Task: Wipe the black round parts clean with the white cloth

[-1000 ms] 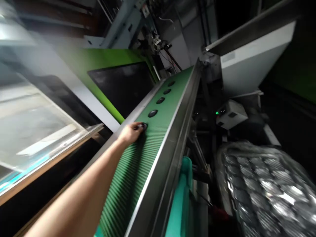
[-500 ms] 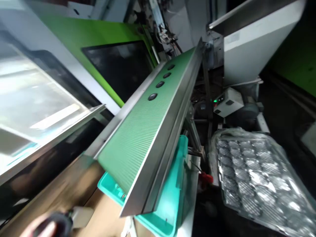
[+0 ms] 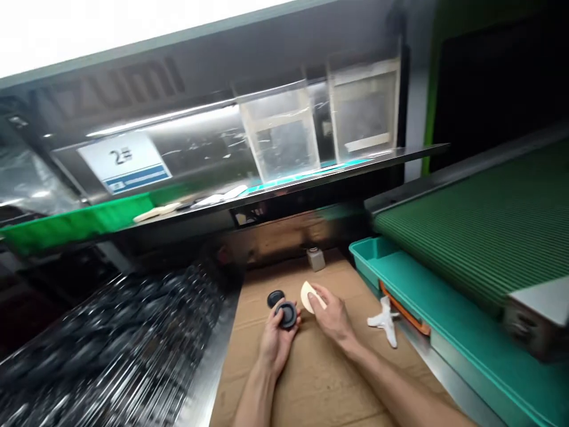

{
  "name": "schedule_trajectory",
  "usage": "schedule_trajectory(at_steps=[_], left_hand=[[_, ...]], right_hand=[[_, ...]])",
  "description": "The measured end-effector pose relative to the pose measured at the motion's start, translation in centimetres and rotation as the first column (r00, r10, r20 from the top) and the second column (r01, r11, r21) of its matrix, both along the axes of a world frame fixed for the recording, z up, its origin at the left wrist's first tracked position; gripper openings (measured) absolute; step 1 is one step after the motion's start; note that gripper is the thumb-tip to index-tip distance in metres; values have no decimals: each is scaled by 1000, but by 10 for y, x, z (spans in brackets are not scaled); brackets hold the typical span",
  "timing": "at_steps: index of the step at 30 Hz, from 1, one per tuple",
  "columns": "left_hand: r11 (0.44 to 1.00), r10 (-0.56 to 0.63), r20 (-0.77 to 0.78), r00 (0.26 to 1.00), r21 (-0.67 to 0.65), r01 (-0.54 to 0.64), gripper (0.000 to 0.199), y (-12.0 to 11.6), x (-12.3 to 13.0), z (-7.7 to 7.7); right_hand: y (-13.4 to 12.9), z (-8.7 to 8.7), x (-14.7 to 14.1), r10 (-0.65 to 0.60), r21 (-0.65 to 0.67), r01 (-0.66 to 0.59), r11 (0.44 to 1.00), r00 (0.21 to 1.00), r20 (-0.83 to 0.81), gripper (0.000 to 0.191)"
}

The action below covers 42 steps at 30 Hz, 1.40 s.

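My left hand [image 3: 276, 339] grips a round black part [image 3: 287, 315], its recessed face turned up. Just behind it, a second black disc [image 3: 274, 297] rests on the cardboard [image 3: 329, 379]. In my right hand [image 3: 331, 314] is a cream-coloured round pad [image 3: 306, 296], pinched between thumb and fingers a little right of the black part. The pad and the black part are apart. Both hands are above the cardboard. A small pale bottle [image 3: 316, 260] stands at the cardboard's far end.
White cross-shaped item [image 3: 384, 322] lies right of my right hand. Teal bin [image 3: 471, 350] sits under the green conveyor [image 3: 498, 219] at right. Clear plastic trays with dark parts [image 3: 111, 350] are at left; a metal shelf edge [image 3: 275, 193] crosses behind.
The view has swung left from the conveyor to the cardboard. Both hands are now in sight, the right one with the cream pad; earlier only one blurred hand with a black part showed.
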<state>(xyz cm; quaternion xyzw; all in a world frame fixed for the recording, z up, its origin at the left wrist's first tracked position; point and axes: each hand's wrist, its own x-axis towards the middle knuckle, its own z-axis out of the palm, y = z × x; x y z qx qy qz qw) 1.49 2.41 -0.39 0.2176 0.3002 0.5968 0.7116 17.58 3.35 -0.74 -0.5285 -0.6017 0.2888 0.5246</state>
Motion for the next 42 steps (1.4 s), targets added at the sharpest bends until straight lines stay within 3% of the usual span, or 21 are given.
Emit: schedule_trajectory(at_steps=[2, 4, 6, 8, 10, 13, 14, 18, 22, 25, 27, 30, 31, 35, 37, 39, 42], left_hand=[[1000, -21, 127, 992, 0, 21, 28, -2, 3, 2], [997, -80, 214, 974, -1, 82, 30, -5, 8, 0], [992, -113, 243, 963, -21, 121, 30, -7, 12, -5], [983, -177, 214, 961, 2, 181, 34, -7, 14, -12], [988, -151, 205, 967, 14, 151, 33, -6, 13, -17], [999, -33, 230, 973, -33, 42, 28, -6, 9, -21], [999, -21, 229, 973, -37, 30, 28, -6, 7, -22], [998, -56, 159, 986, -17, 59, 28, -5, 6, -24], [999, -28, 187, 982, -23, 33, 28, -2, 8, -25], [999, -39, 114, 993, -8, 41, 29, -2, 10, -24], [1000, -9, 83, 997, -13, 10, 26, -3, 10, -23], [1000, 21, 138, 990, -22, -18, 29, -4, 9, -22], [1000, 5, 152, 988, -16, -3, 30, -4, 8, -22], [999, -33, 88, 996, -16, 35, 29, -6, 4, -18], [1000, -9, 62, 998, -29, 11, 27, -4, 0, -15], [999, -3, 80, 997, -37, 6, 25, 0, -4, -14], [999, -1, 109, 994, -41, 5, 26, 4, -8, -14]], right_hand=[[-10, -2, -15, 117, 45, -114, 992, 991, -67, 51], [-20, -4, -26, 169, 20, -171, 985, 982, 82, 48], [-24, -6, -29, 96, -41, -88, 995, 943, 318, 47], [-23, -8, -28, -47, -80, 88, 993, 906, 420, 49], [-21, -10, -27, -91, -83, 135, 987, 913, 397, 51], [-20, -15, -26, 145, -117, -104, 988, 894, 424, 50], [-20, -17, -26, 169, -140, -117, 983, 877, 449, 51], [-15, -20, -25, 12, -167, 77, 983, 878, 478, 57], [-15, -22, -24, 138, -127, -88, 988, 873, 467, 53], [-17, -20, -24, 21, -140, 62, 988, 853, 522, 55], [-19, -19, -25, 17, -121, 50, 991, 868, 497, 56], [-20, -18, -27, 172, -72, -156, 985, 883, 437, 52], [-19, -18, -27, 180, -67, -168, 984, 881, 437, 51], [-9, -14, -21, -5, -76, 42, 996, 904, 427, 50], [-6, -10, -17, -18, -45, 35, 998, 938, 347, 49], [-7, -5, -15, 17, 6, -19, 1000, 973, 230, 47], [-10, 2, -16, 185, -20, -184, 983, 970, 160, 42]])
